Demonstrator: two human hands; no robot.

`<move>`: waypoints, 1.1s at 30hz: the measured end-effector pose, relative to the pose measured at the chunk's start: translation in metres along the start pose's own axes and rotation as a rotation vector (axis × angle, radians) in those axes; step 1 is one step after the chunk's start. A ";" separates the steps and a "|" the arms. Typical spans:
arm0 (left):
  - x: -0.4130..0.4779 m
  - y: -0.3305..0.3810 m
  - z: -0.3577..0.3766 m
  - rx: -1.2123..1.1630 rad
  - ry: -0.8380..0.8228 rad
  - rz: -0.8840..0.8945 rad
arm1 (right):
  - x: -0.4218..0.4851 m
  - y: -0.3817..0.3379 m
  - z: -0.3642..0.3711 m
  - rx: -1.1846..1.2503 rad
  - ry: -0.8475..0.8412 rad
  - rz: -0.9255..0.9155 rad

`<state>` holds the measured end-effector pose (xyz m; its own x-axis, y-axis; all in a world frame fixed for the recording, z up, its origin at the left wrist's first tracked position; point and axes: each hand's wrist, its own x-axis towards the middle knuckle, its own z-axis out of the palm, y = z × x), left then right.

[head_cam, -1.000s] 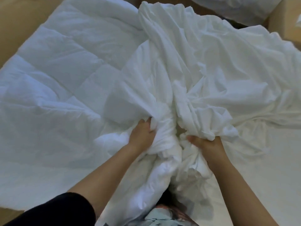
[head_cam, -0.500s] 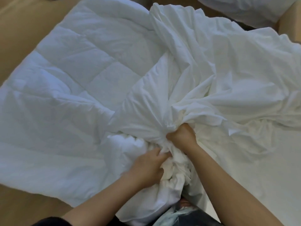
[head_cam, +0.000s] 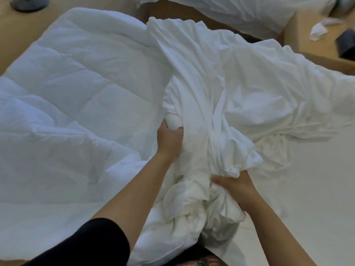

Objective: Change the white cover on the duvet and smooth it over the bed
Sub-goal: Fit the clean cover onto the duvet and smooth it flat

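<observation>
We have left hand (head_cam: 169, 139) fisted on a duvet (head_cam: 76, 96) lump, right hand (head_cam: 237, 186) clutching bunched cover (head_cam: 240, 83) near centre (both soft, light, floppy), so we'd grip corners; duvet spread left.

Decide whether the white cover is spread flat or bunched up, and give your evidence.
Bunched up. The white cover lies in creases and gathers into a wad that the right hand grips.

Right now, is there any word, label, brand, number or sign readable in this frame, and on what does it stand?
None readable. The duvet and white cover show no tag or print; the dark object at the right edge is too blurred to tell.
</observation>
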<state>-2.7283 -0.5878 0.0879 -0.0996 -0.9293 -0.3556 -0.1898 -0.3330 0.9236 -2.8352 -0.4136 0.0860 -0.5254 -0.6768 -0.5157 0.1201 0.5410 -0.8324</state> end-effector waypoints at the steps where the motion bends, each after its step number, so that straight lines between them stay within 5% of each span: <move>1: -0.004 0.002 -0.002 0.222 -0.097 0.188 | -0.003 -0.004 -0.010 0.048 0.044 0.012; 4: -0.026 0.012 -0.020 0.976 -0.387 0.704 | -0.015 -0.020 -0.045 0.180 0.170 -0.055; 6: -0.046 0.019 -0.025 1.042 -0.584 1.025 | -0.022 -0.032 -0.052 0.227 0.168 -0.135; 8: -0.069 0.021 -0.016 1.000 -0.767 1.155 | -0.028 -0.037 -0.047 0.278 0.054 -0.153; 13: -0.085 -0.010 0.016 1.007 -0.908 0.570 | -0.039 -0.026 -0.042 0.419 -0.117 -0.044; 19: -0.073 -0.018 0.027 0.194 -0.783 0.080 | -0.027 -0.030 -0.038 0.156 -0.090 -0.105; 22: -0.069 -0.021 0.034 0.062 -0.788 -0.069 | -0.020 -0.028 -0.036 0.114 -0.076 -0.093; 28: -0.070 -0.018 0.053 0.286 -0.847 -0.182 | -0.012 -0.021 -0.034 0.128 0.003 -0.118; 33: -0.077 -0.014 0.061 -0.086 -0.896 -0.390 | -0.006 -0.020 -0.041 0.049 0.026 -0.166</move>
<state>-2.7777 -0.5018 0.0938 -0.7562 -0.2988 -0.5822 -0.2986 -0.6341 0.7133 -2.8688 -0.4003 0.1137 -0.5630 -0.7413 -0.3655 0.0708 0.3974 -0.9149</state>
